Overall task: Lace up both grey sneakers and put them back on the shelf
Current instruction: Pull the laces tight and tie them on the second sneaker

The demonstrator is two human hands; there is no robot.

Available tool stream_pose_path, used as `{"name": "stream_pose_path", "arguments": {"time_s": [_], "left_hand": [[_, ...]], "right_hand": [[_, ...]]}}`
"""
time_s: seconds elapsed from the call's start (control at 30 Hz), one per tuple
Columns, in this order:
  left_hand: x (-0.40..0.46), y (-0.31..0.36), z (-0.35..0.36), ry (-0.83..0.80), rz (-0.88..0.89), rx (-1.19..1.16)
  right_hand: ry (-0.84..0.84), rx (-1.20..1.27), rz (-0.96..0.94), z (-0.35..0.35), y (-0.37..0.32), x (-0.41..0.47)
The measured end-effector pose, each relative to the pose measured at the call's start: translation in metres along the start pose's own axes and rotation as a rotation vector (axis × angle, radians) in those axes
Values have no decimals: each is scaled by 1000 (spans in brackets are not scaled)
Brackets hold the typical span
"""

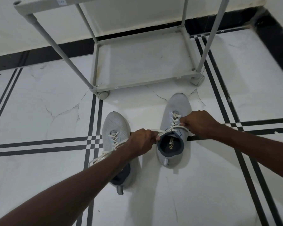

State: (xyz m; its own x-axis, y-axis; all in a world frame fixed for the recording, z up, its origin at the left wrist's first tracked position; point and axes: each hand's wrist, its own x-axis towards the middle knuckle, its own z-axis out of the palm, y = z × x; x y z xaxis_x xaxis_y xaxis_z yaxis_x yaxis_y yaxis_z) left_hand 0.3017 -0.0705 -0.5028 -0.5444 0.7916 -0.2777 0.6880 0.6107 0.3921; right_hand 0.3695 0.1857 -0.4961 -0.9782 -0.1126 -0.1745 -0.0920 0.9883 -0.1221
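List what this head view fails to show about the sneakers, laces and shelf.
- Left sneaker: its opening and rear half are hidden by the left forearm.
- Right sneaker's lace: the ends are hidden inside the left hand and right hand, so whether a knot is formed cannot be told.
- Shelf: upper tiers are cut off by the top edge.

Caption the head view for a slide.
Both hands, left and right, pull the right sneaker's laces taut.
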Motion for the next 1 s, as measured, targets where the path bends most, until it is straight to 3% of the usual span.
{"name": "stream_pose_path", "arguments": {"time_s": [0.2,0.37,0.47,0.57,0.67,0.73,0.87,1.0], "left_hand": [[-11,-6,-1,24,-137,-60],[-9,14,-13,313,-223,48],[-2,34,-6,222,-63,111],[3,44,0,181,13,156],[3,48,-1,127,-49,213],[-1,51,-3,105,-89,310],[-6,50,-8,41,-151,355],[-18,49,-9,45,-173,212]], "right_hand": [[-50,-67,-48,-3,-18,-2],[151,87,-54,-1,-24,-11],[159,105,-165,8,-39,-11],[178,148,-158,13,-46,-9],[107,257,-55,12,-49,-13],[62,200,24,11,-51,-17],[19,59,-66,2,-49,-19],[-76,34,-126,-4,-45,-14]]}}
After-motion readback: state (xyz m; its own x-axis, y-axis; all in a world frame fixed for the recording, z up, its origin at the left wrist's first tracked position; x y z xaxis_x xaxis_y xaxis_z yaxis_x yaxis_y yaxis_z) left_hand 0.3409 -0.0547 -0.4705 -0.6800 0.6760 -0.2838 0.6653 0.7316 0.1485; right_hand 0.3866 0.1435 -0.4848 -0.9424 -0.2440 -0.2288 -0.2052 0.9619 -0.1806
